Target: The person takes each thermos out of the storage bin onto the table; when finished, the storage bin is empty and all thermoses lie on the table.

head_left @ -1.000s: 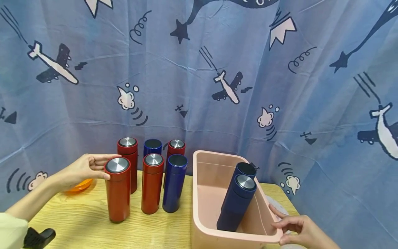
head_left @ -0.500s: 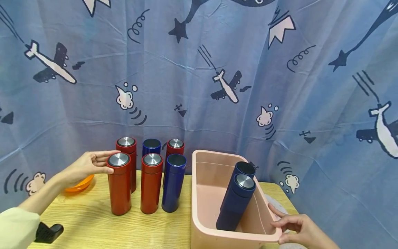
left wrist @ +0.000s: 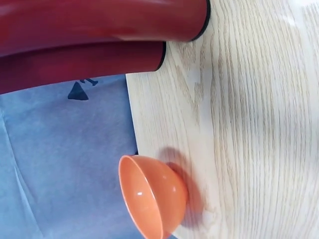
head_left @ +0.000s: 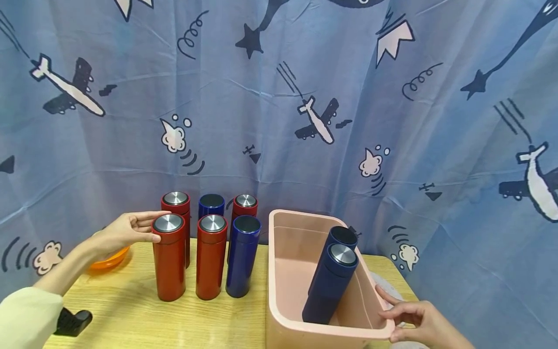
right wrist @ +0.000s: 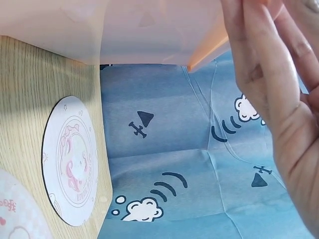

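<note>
Slanting inward — left hand (head_left: 122, 236), fingers round red flask (head_left: 169, 266); right hand (head_left: 422, 322), fingers pinching pink bin rim (head_left: 331, 330).

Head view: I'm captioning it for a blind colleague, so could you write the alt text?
A left hand holds an upright red flask near five other red or blue flasks on a table, while the right hand grips a pink bin containing two dark blue flasks. A patterned blue curtain hangs behind.

An orange bowl (left wrist: 167, 191) sits apart from 2 red bottles (left wrist: 109, 22).
</note>
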`<act>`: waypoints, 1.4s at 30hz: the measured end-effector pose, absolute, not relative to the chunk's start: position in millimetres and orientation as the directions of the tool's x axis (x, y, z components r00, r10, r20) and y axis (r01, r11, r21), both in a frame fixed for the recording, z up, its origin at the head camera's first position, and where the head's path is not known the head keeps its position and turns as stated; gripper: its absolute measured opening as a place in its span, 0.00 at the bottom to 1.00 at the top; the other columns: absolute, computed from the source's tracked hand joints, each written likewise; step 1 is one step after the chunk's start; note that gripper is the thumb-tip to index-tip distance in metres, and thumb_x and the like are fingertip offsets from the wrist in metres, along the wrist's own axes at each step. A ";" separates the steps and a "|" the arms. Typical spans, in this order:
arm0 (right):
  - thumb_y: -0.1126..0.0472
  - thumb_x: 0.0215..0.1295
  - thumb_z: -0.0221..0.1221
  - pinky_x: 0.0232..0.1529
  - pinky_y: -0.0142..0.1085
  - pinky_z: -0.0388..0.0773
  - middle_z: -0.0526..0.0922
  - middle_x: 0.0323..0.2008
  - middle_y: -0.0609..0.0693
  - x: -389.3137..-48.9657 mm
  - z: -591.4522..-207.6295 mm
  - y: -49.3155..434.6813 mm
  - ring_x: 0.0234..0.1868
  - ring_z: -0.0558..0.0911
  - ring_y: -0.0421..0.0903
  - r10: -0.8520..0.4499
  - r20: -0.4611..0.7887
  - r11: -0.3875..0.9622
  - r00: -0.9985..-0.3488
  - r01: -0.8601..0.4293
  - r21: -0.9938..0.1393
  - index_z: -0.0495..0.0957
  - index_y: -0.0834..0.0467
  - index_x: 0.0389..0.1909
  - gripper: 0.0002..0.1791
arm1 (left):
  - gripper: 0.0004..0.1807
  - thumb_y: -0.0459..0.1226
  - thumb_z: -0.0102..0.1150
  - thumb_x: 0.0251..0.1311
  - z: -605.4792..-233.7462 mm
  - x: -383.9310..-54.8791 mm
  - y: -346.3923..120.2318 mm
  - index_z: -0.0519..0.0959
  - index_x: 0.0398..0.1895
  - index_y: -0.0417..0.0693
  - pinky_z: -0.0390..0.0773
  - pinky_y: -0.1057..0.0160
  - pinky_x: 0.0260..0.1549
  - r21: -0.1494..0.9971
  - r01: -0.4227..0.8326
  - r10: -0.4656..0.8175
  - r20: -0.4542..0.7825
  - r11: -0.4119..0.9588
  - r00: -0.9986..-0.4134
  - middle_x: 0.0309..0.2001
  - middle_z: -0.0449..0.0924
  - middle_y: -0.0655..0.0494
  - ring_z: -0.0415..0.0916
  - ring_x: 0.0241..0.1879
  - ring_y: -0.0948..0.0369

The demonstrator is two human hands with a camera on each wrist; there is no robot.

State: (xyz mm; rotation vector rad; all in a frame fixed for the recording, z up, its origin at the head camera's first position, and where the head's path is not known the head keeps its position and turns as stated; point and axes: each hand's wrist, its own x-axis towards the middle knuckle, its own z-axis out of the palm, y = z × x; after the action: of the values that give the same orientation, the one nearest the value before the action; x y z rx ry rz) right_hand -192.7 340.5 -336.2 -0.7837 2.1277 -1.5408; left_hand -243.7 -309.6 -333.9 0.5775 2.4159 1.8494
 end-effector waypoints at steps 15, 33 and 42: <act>0.73 0.63 0.58 0.40 0.30 0.82 0.79 0.51 0.31 -190.9 -338.5 342.1 0.37 0.81 0.37 -0.649 0.035 0.220 -0.760 -0.231 -0.948 0.84 0.53 0.49 0.17 | 0.34 0.31 0.60 0.61 -330.5 -248.1 -311.3 0.59 0.69 0.31 0.74 0.71 0.50 0.951 0.236 0.378 0.147 0.201 -0.914 0.57 0.77 0.58 0.74 0.53 0.72; 0.71 0.64 0.59 0.41 0.30 0.81 0.81 0.49 0.34 -191.1 -336.1 340.2 0.36 0.81 0.37 -0.658 0.050 0.202 -0.751 -0.240 -0.950 0.84 0.49 0.50 0.19 | 0.27 0.28 0.57 0.62 -321.8 -241.3 -327.3 0.67 0.66 0.35 0.75 0.72 0.50 0.933 0.291 0.400 0.189 0.211 -0.897 0.57 0.76 0.70 0.73 0.55 0.73; 0.70 0.63 0.59 0.40 0.30 0.82 0.83 0.46 0.36 -190.6 -335.5 339.2 0.35 0.81 0.37 -0.629 0.028 0.236 -0.777 -0.225 -0.945 0.84 0.48 0.49 0.18 | 0.24 0.28 0.55 0.64 -317.9 -229.8 -338.8 0.68 0.64 0.31 0.75 0.73 0.49 0.909 0.342 0.384 0.236 0.238 -0.893 0.55 0.78 0.65 0.76 0.53 0.68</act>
State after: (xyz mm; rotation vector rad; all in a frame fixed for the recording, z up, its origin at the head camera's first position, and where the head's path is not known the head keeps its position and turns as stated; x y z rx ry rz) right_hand -190.6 339.2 -335.5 -0.7882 2.1565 -1.5555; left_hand -229.8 -338.8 -317.9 0.7165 2.4431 1.7779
